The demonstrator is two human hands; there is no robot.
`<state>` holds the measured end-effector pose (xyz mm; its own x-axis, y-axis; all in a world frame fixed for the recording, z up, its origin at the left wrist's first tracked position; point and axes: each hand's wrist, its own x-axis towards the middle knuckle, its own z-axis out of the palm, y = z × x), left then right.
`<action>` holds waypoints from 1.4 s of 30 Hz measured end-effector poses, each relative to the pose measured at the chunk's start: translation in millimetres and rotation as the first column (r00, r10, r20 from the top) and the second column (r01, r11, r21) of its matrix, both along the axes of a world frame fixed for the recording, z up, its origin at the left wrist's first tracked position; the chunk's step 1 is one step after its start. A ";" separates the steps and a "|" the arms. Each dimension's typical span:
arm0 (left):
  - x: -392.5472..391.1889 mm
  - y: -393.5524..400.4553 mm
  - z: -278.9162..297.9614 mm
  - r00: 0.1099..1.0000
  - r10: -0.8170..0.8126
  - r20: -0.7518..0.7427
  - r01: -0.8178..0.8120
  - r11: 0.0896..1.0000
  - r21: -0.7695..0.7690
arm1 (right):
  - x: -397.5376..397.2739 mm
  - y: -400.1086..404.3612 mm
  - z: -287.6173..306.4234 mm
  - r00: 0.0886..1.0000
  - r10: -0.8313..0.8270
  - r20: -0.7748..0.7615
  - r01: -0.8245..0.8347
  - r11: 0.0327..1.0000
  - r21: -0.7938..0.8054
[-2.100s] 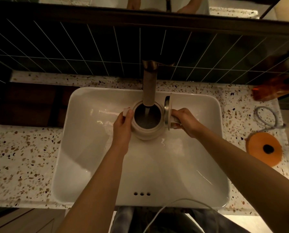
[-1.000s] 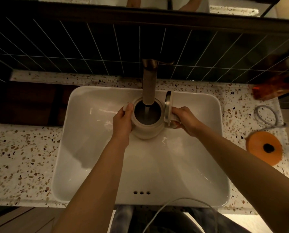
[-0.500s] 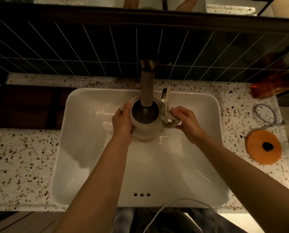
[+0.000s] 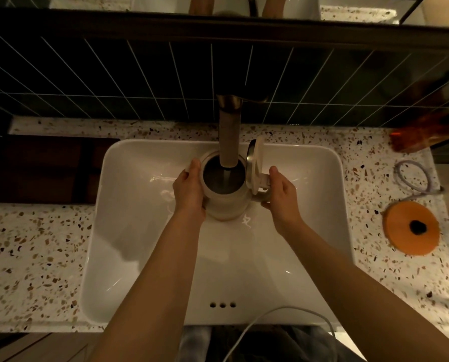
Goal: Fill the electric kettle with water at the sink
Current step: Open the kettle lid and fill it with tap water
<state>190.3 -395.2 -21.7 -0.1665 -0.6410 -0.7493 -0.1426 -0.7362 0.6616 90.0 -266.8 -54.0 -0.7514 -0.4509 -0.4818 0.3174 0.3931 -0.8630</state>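
My left hand [image 4: 189, 193] is wrapped against the left side of the kettle [image 4: 224, 197], fingers curled round its wall. My right hand [image 4: 281, 197] is at the handle [image 4: 261, 190] on the other side, fingers loosely curved and touching it; I cannot tell whether they close fully round it. The kettle sits low in the sink [image 4: 140, 231], directly under the faucet [image 4: 228, 137], with its lid [image 4: 254, 168] flipped up on the right. A thin stream falls into the dark opening; I cannot read the water level.

My guess is the filling is underway. The risks I see: as it gets heavier, a loose right grip could let it tip and spill, or I overfill because the inside is so dim. The orange base [image 4: 411, 227] and its cord [image 4: 411, 176] lie on the tabletop [image 4: 35, 244] well to the right, so splashes should be kept away from them.
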 end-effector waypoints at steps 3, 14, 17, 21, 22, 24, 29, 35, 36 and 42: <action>0.1 -0.1 -1.7 1.000 -0.004 -0.006 0.004 1.000 0.000 | -1.4 0.8 -0.7 1.000 0.016 -0.010 -0.016 1.000 -0.004; 4.9 -4.0 -3.6 1.000 -0.020 -0.003 0.021 1.000 0.014 | -17.5 6.2 -11.5 0.983 0.162 -0.081 -0.173 0.975 -0.143; 7.2 -6.6 -3.7 1.000 -0.030 -0.005 0.030 0.999 0.027 | -17.9 3.7 -6.6 0.980 0.196 -0.045 -0.200 0.970 -0.139; 9.7 -8.6 -6.0 0.998 -0.060 -0.018 0.061 0.997 0.047 | -20.4 4.2 -9.9 0.972 0.236 0.010 -0.232 0.960 -0.156; 9.9 -8.7 -6.2 0.998 -0.063 -0.020 0.064 0.997 0.046 | -20.7 5.0 -9.8 0.972 0.235 0.019 -0.229 0.960 -0.162; 9.8 -8.4 -7.5 0.998 -0.064 -0.011 0.064 0.998 0.028 | -20.9 5.4 -7.7 0.968 0.250 0.023 -0.244 0.956 -0.163; 8.7 -5.2 -11.0 0.998 -0.060 0.013 0.060 0.997 -0.038 | -21.5 6.3 -8.4 0.968 0.246 0.046 -0.232 0.950 -0.208; 9.1 -4.4 -12.6 0.996 -0.084 0.004 0.084 0.995 -0.060 | -22.2 6.2 -10.2 0.975 0.215 0.053 -0.202 0.962 -0.186; 9.1 -4.4 -13.1 0.996 -0.086 0.003 0.086 0.994 -0.061 | -22.9 6.0 -10.3 0.976 0.209 0.055 -0.196 0.963 -0.185; 9.3 -1.1 -12.3 0.994 -0.108 0.008 0.108 0.992 -0.068 | -27.3 2.9 -9.8 0.978 0.194 0.076 -0.181 0.972 -0.150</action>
<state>199.7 -396.3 -34.0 -0.2340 -0.6694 -0.7051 -0.2221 -0.6693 0.7090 62.6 -263.9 -63.8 -0.6035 -0.6481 -0.4645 0.3279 0.3293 -0.8855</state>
